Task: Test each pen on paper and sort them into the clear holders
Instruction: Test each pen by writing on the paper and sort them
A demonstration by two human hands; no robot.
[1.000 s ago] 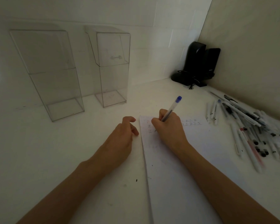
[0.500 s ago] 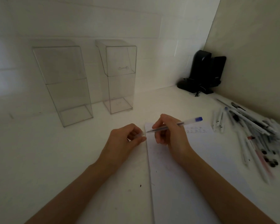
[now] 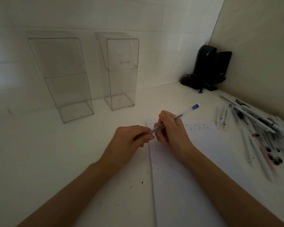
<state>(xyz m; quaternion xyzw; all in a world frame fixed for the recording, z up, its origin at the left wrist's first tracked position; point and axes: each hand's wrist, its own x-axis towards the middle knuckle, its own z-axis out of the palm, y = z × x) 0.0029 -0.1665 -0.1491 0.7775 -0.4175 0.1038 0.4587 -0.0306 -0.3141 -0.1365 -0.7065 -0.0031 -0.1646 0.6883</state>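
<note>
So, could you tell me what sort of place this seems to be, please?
Probably a desk or counter in a wall corner: white paper, a heap of pens and two clear holders on it.

- A white matte worktop (image 3: 39,153) spreads under the left hand (image 3: 128,140) and the right hand (image 3: 172,131).
- A small dark speck (image 3: 142,182) lies on it, nearer than the left hand.
- A black upright plastic device (image 3: 208,66) with a cord stands in the corner, well beyond the right hand.
- A white tiled wall (image 3: 154,22) rises beyond both hands.
- A plain beige side wall (image 3: 252,46) stands to their right.
</note>
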